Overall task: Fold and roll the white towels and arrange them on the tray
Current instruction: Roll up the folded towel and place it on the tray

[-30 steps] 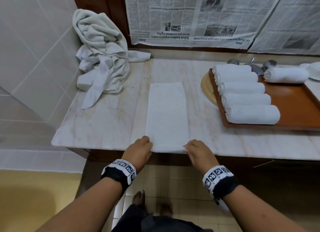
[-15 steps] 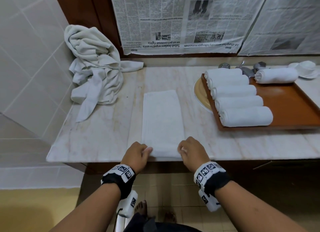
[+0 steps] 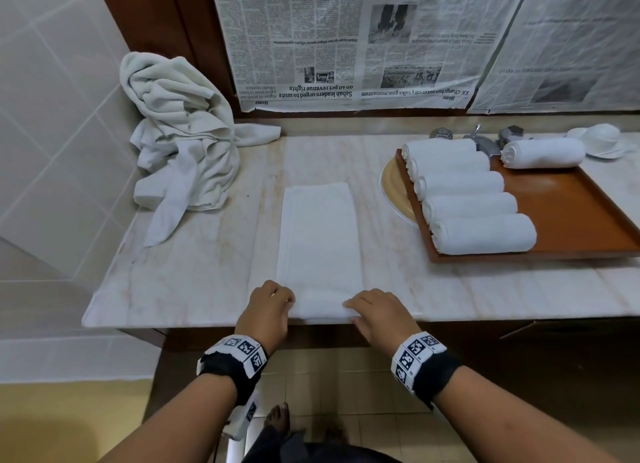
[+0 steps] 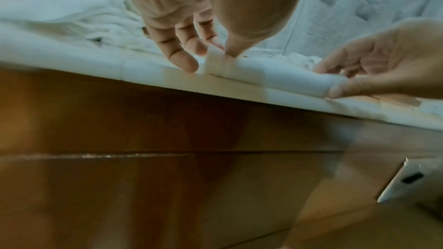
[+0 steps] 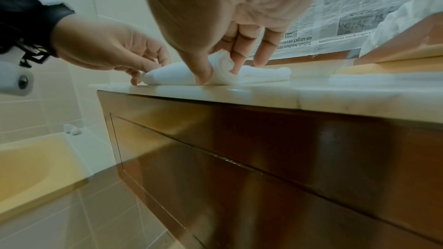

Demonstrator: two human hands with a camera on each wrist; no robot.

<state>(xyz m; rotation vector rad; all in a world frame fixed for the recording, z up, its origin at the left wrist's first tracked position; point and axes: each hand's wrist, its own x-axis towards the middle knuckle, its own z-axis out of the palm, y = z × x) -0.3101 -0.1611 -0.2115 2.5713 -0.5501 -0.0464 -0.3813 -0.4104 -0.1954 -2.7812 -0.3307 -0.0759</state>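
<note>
Rolling time: both hands, left (image 3: 268,305) and right (image 3: 377,310), fingers (image 5: 236,58) curled round the started roll at the near end of the towel (image 3: 320,234) flat on the bench (image 3: 194,272), so keep it tight, ends level, roll straight away, then onto the tray (image 3: 581,220).

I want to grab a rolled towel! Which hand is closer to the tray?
The right hand. It pinches the near end of the flat towel on the tray's side; the left hand grips the same end farther from the tray.
</note>
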